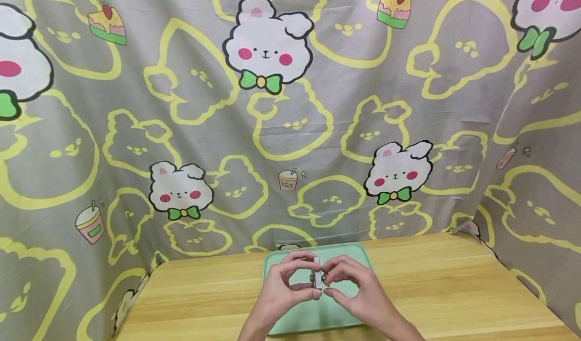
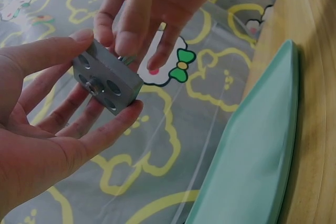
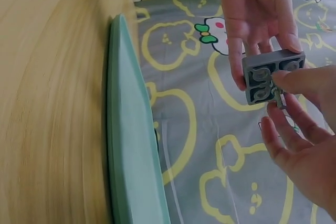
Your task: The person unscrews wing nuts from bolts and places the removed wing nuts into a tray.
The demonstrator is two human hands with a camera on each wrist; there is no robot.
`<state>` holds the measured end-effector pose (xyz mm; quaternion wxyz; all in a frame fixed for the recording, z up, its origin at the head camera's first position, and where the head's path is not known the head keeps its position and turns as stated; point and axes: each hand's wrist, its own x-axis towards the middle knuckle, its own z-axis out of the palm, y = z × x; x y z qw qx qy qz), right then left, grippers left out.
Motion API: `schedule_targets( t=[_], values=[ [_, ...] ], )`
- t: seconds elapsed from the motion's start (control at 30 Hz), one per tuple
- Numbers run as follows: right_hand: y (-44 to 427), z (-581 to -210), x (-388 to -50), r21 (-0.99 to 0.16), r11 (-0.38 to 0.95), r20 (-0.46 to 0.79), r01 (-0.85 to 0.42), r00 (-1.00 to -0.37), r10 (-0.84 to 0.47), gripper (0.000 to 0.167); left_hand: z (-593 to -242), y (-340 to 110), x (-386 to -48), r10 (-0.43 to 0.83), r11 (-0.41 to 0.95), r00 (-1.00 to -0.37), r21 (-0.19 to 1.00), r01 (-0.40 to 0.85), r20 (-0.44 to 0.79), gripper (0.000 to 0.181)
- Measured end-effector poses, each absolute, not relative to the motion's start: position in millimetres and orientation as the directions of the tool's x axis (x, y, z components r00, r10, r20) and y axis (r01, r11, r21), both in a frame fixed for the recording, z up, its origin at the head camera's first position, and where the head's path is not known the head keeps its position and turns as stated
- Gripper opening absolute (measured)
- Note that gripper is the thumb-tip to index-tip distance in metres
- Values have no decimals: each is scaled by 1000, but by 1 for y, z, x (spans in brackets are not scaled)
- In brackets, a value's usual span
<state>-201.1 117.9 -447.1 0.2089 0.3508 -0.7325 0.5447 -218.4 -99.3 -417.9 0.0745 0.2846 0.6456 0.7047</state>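
Note:
My left hand (image 1: 278, 291) holds a small grey block (image 1: 317, 274) by its edges, between thumb and fingers, above the tray. In the left wrist view the block (image 2: 103, 70) shows round holes and a round metal piece (image 2: 95, 85) at the middle of one face. The opposite face, in the right wrist view, has round recesses. There my right hand (image 3: 307, 153) pinches a small metal part with a threaded end (image 3: 281, 99), its thumb over the middle of the block (image 3: 255, 85). The thumb partly hides this part.
A pale green tray (image 1: 299, 317) lies on the wooden table (image 1: 204, 300) beneath both hands. Behind the table hangs a grey curtain (image 1: 281, 134) with yellow outlines and white cartoon animals; it continues along the left and right sides.

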Motion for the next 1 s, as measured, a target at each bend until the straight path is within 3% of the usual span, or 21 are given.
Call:
schedule_targets(
  t=[0.13, 0.27, 0.33, 0.53, 1.0],
  values=[
    [118, -443, -199, -794, 111, 567, -597, -794, -220, 13, -417, -99, -218, 474, -149, -825, 951, 271, 309, 41],
    [119, -440, -199, -925, 45, 366, -378, -915, -169, 23, -418, -97, -217, 479, -144, -820, 950, 279, 313, 41],
    [120, -439, -200, -961, 10, 269, -276, -946, -182, 29, -418, -97, -217, 482, -144, -819, 950, 277, 311, 41],
    [123, -439, -202, -992, -47, 125, -117, -957, -263, 37, -419, -94, -217, 493, -143, -814, 951, 273, 308, 38],
    [124, -441, -202, -989, -42, 150, -144, -951, -269, 30, -421, -93, -217, 495, -113, -817, 954, 277, 296, 38]
  ],
)
